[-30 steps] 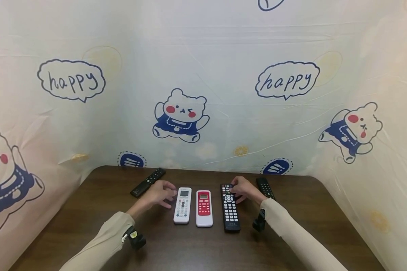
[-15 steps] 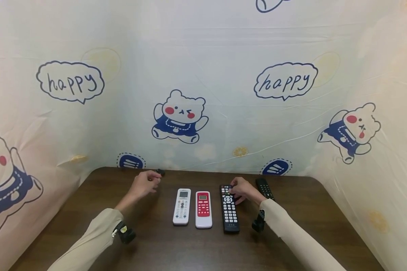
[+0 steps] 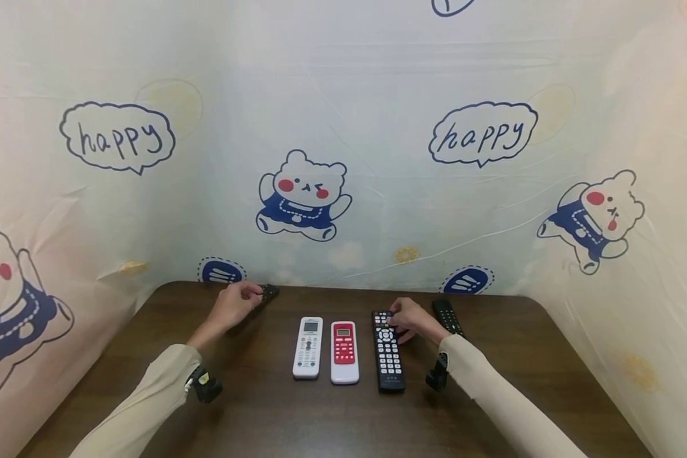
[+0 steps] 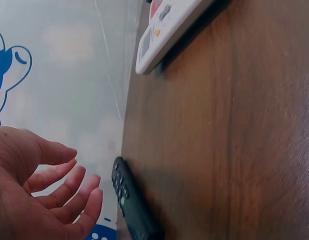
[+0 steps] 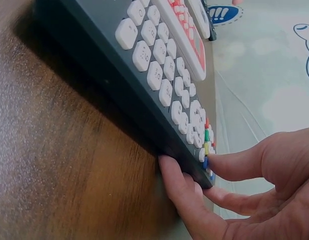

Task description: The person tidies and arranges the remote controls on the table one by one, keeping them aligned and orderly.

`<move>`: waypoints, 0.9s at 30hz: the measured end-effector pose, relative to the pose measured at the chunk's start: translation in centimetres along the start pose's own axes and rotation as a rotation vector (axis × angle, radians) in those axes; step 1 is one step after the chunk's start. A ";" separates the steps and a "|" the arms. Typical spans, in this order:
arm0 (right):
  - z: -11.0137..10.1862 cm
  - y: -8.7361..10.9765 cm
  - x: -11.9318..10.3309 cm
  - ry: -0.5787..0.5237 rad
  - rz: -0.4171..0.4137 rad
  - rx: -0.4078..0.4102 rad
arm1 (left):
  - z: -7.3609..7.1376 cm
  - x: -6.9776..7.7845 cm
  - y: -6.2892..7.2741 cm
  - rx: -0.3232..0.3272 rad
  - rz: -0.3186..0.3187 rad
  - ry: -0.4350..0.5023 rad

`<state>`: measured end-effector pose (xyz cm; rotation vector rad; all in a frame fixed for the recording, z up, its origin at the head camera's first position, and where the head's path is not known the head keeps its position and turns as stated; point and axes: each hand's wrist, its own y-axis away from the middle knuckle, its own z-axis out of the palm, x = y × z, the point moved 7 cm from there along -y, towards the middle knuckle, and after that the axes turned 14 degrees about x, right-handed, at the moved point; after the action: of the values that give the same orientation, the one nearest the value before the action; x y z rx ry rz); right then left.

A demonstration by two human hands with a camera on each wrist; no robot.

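Observation:
With thumb and fingers my right hand (image 3: pixel 415 319) pinches the far end of a large black remote control (image 3: pixel 388 356) with white buttons. In the right wrist view the thumb lies by its coloured keys and fingers touch its side and underside. My left hand (image 3: pixel 232 308) hovers over a slim black remote control (image 3: pixel 270 293) at the back left, partly hiding it in the head view. In the left wrist view the hand's fingers are loosely bent and apart from that slim remote (image 4: pixel 133 205), with nothing between them.
Between the hands lie a white remote control (image 3: pixel 307 348) and a red-and-white one (image 3: pixel 344 353), side by side. Another black remote (image 3: pixel 447 317) lies behind the right wrist. A printed curtain (image 3: pixel 389 191) hangs along the back edge of the brown table (image 3: pixel 320 420).
My left hand has moved away from beside the white remote, leftward and back, to the slim black remote. The right hand keeps its pinch on the large black remote, which has not moved.

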<state>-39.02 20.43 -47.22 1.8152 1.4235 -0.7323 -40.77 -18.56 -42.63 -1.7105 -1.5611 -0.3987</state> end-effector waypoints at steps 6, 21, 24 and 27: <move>0.1 0.0 0.1 -0.004 -0.006 -0.003 | -0.5 -0.6 -0.2 -0.033 -0.022 0.000; -0.2 -0.2 -0.1 -0.005 -0.001 -0.033 | -0.9 -3.4 -1.2 -0.034 -0.104 -0.085; -0.1 -0.3 0.0 0.002 0.002 -0.038 | -0.7 -4.0 -1.3 -0.047 -0.107 -0.116; 0.0 -0.4 0.0 0.015 0.007 -0.035 | -0.5 -4.2 -1.4 -0.072 -0.097 -0.178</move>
<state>-39.41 20.52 -47.30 1.8017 1.4308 -0.6873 -42.82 -21.94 -44.65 -1.7701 -1.7825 -0.3632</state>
